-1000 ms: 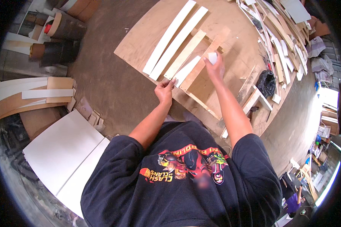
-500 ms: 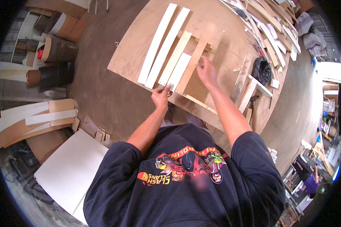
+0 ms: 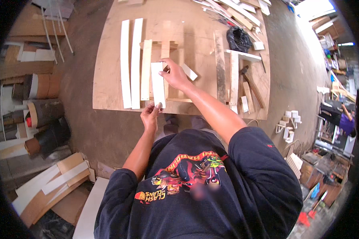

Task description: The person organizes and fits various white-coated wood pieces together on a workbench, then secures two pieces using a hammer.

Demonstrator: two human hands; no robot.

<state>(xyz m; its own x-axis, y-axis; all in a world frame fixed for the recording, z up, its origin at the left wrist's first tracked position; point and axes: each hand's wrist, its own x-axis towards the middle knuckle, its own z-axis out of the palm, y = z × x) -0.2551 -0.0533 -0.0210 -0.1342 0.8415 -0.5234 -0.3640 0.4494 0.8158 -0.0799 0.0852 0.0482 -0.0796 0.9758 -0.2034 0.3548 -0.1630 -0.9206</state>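
A short white board [image 3: 158, 85] is between my two hands over the near part of the wooden tabletop [image 3: 107, 79]. My left hand [image 3: 150, 114] pinches its near end, by the table's front edge. Curled round the far end is my right hand [image 3: 174, 73], thumb on the top face. Beneath lies a pale wooden frame, with one slat [image 3: 146, 69] left of the board and another slat [image 3: 166, 47] partly covered by it. Two long white strips [image 3: 125, 63] rest side by side further left. A small white piece [image 3: 190, 72] lies right of my right hand.
On the table's right are a hammer [image 3: 251, 85], a dark-stained plank [image 3: 219, 67], a black plastic bag [image 3: 239, 38] and piled wood offcuts [image 3: 237, 16]. Rolls of material [image 3: 48, 111] stand at left. Small white blocks [image 3: 287, 125] sit on the floor at right, with another person [image 3: 347, 123] beyond.
My right hand has come left onto the far end of the short white board, which now sits over the right slat. My left hand stays at its near end. The view has turned.
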